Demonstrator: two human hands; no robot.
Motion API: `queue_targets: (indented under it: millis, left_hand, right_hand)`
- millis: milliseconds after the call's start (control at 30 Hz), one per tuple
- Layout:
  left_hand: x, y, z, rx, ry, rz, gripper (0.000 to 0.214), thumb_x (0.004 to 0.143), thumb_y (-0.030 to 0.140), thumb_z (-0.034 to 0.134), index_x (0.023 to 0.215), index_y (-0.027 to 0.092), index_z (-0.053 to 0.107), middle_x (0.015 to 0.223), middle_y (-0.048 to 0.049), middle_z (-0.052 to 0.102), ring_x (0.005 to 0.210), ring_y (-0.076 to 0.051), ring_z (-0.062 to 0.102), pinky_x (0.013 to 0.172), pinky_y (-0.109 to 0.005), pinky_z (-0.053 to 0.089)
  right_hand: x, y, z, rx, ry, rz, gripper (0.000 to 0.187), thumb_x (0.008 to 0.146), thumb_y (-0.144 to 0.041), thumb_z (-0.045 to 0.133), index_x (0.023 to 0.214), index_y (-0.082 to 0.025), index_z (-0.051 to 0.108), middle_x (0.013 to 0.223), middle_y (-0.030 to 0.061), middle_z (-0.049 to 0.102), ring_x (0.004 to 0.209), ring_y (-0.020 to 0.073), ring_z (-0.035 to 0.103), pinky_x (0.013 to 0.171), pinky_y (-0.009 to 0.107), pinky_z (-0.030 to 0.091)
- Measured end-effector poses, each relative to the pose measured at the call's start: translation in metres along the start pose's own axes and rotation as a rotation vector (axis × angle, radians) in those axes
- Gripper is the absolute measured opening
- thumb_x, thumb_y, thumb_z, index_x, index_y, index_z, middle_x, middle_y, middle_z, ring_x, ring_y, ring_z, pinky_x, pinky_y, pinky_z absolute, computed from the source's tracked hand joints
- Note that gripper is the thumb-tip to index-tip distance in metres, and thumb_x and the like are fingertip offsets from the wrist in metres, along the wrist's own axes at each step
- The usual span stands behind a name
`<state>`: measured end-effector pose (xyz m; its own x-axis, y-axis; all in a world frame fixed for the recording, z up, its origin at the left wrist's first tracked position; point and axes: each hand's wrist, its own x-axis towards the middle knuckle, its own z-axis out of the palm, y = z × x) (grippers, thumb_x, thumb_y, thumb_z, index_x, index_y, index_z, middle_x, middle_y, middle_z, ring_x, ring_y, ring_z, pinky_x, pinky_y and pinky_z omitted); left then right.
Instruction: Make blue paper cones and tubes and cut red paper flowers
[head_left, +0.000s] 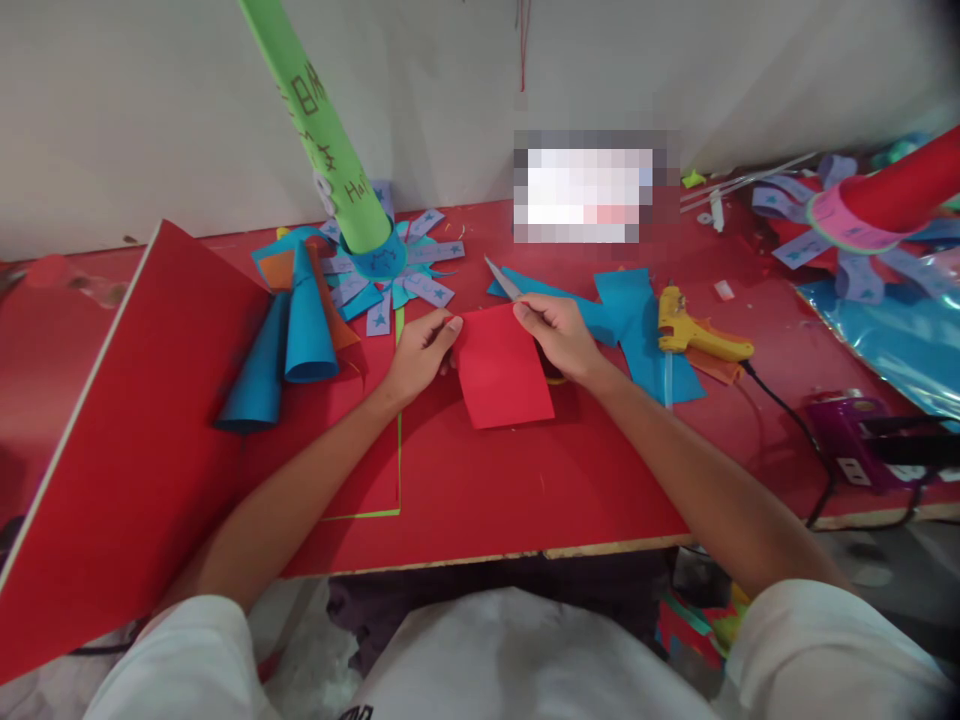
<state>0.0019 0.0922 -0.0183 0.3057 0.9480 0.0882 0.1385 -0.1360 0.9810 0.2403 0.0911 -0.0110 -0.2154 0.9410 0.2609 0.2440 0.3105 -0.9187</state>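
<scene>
A small red paper rectangle (504,372) is held over the red table (525,490). My left hand (420,350) pinches its upper left corner. My right hand (559,335) holds the upper right corner and also grips scissors (501,279), whose grey blades point up and to the left above the paper. Blue paper pieces (637,320) lie just right of my right hand.
Two blue paper cones (289,345) lie left of my hands. A green tube (322,130) rises from a ring of blue and purple paper strips. A yellow glue gun (697,332) lies at right, a large red sheet (127,440) leans at left, a purple power strip (855,440) sits far right.
</scene>
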Motion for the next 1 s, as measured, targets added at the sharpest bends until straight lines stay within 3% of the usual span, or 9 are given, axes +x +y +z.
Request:
queue_targets:
  millis: [533,1000]
  left_hand:
    - [-0.0003,-0.0024,-0.0006,0.020,0.022,-0.001,0.061,0.091,0.080,0.066,0.076,0.021,0.056,0.052,0.0044,0.058,0.039,-0.009,0.050,0.038,-0.021,0.035]
    - [-0.0005,-0.0023,-0.0021,0.003,0.028,0.014,0.061,0.090,0.078,0.068,0.074,0.021,0.058,0.051,0.0038,0.059,0.038,-0.009,0.051,0.036,-0.021,0.035]
  right_hand:
    - [-0.0010,-0.0012,-0.0006,0.051,-0.023,0.008,0.066,0.098,-0.081,0.055,0.068,-0.024,0.038,0.070,-0.0017,0.034,0.067,0.0164,0.033,0.064,0.035,0.029]
    - [-0.0013,-0.0003,-0.0001,0.112,-0.017,0.001,0.067,0.097,-0.080,0.058,0.066,-0.024,0.038,0.068,-0.0022,0.034,0.066,0.0156,0.032,0.065,0.035,0.027]
